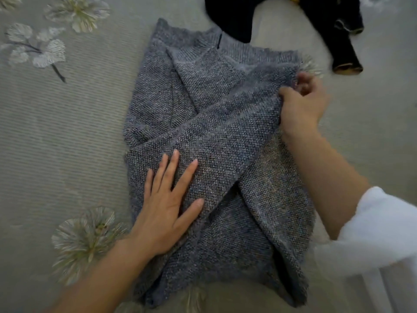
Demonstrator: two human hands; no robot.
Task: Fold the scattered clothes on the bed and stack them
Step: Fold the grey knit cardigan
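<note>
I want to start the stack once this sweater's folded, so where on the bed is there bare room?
Widest bare stretch: the pale embroidered bedspread left of the grey knit sweater, beside the left hand. A smaller patch lies right of the right hand, below the cuffs of the black garment. Top right is crowded by that garment.

A grey knitted sweater (216, 141) lies on the bed (67, 132), its sleeves folded across the body so they cross. The left hand (168, 213) rests flat on the lower left part of the knit, fingers (173, 168) straight and spread. The right hand (301, 105) grips the sweater's right edge, fingers curled into the fabric. A black garment (331, 23) lies at the top of the bed, just beyond the sweater's collar. The grey bedspread carries embroidered flowers (83, 236).
</note>
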